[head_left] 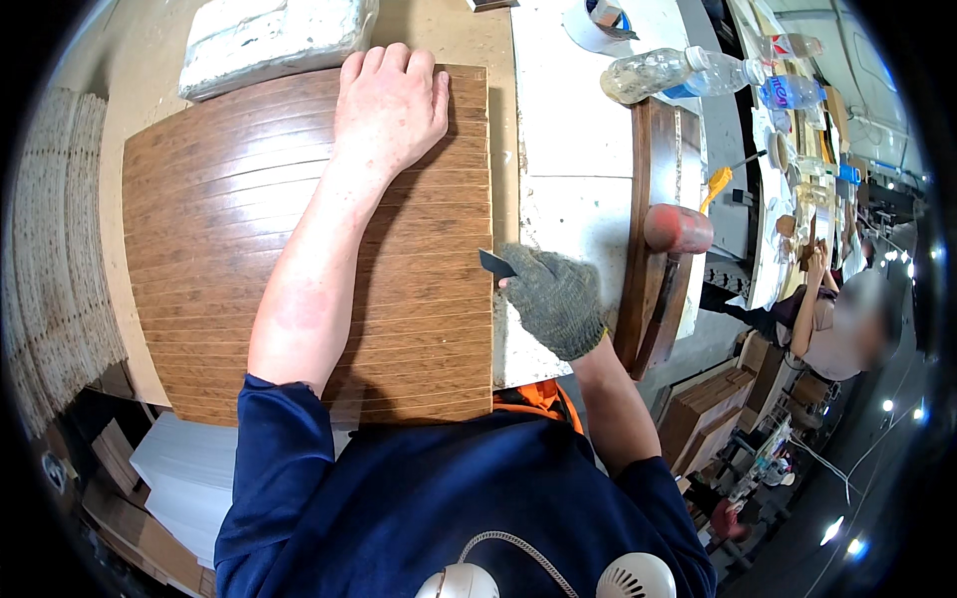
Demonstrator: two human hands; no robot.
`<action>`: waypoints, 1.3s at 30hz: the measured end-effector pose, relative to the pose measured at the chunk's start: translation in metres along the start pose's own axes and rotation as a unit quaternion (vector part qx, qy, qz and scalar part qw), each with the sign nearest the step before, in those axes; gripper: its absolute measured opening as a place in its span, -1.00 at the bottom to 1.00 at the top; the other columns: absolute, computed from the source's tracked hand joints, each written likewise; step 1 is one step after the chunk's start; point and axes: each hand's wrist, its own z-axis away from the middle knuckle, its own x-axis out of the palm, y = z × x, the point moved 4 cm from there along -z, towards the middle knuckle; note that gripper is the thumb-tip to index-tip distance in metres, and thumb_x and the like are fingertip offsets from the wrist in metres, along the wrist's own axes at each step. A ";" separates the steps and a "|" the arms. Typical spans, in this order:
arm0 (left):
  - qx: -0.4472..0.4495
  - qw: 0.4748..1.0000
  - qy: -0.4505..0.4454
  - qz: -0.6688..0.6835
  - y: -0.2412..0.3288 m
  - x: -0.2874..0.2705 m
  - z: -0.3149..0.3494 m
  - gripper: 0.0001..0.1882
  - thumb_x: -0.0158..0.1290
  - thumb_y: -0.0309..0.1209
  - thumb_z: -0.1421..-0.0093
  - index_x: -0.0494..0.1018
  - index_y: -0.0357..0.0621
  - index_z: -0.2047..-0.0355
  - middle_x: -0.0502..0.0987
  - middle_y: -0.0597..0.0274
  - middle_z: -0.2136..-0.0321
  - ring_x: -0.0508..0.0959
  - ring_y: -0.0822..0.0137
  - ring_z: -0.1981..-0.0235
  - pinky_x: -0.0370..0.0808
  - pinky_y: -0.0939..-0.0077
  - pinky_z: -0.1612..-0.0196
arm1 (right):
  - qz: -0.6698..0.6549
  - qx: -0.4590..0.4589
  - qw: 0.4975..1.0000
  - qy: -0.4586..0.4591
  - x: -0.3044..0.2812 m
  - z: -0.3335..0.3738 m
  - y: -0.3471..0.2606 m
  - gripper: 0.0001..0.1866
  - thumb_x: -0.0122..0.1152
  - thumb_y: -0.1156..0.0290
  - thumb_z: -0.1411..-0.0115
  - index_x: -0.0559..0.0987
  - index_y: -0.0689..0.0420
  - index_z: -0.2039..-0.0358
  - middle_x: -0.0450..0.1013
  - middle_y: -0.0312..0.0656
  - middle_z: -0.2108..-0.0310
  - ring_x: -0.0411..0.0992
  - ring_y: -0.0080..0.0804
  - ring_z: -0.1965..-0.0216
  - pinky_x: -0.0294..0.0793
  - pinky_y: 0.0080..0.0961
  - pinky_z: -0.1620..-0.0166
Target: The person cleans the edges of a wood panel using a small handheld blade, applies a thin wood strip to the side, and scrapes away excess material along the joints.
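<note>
A brown wood-grain panel [229, 249] with thin parallel grooves lies in front of me. My left hand [391, 105], bare, is at its far edge, fingers bent over that edge and gripping it; the fingertips are hidden. On my right hand [553, 299] is a dark grey knitted glove. Its closed fingers hold a small, flat, dark blade-like piece [495, 264], whose exact kind I cannot make out. The piece touches or nearly touches the panel's right edge.
Beyond the panel sits a white wrapped block [279, 40]. To the right are a red mallet head [678, 229], dark wooden strips [646, 199], a clear plastic bottle [653, 75] and a white tub [598, 25]. A person [847, 319] works at another bench farther right.
</note>
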 end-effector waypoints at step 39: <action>0.000 1.000 0.005 -0.011 0.000 0.000 -0.001 -0.76 -0.04 -0.23 -0.27 0.45 -0.12 0.20 0.48 0.14 0.30 0.49 0.14 0.16 0.29 0.18 -0.06 | 0.086 -0.029 0.995 -0.044 0.009 -0.005 0.006 -0.73 0.17 0.26 -0.17 0.56 0.11 0.16 0.55 -0.16 0.34 0.55 -0.24 0.37 0.54 -0.30 0.38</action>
